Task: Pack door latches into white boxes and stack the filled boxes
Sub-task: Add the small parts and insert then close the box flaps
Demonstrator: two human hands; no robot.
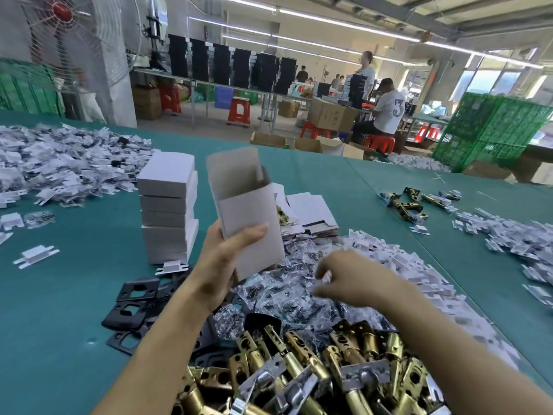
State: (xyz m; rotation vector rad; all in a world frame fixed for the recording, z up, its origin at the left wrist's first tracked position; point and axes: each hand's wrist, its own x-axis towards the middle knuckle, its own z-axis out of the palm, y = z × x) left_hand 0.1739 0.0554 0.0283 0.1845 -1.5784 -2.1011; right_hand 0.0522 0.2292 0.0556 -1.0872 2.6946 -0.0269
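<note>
My left hand [223, 259] grips an open white box [248, 211] upright above the table, its top flap raised. My right hand [350, 275] reaches down into a heap of small clear bags of screws [287, 292] and pinches one bag between its fingertips. A pile of brass door latches [314, 363] lies at the near edge under my arms. To the left stands a stack of several closed white boxes [169, 208].
Black strike plates [131, 307] lie left of my left arm. Flat folded boxes [311, 217] sit behind the held box. Heaps of white plastic parts [59, 166] cover the far left and right of the green table [59, 339]. A few latches [410, 202] lie at right.
</note>
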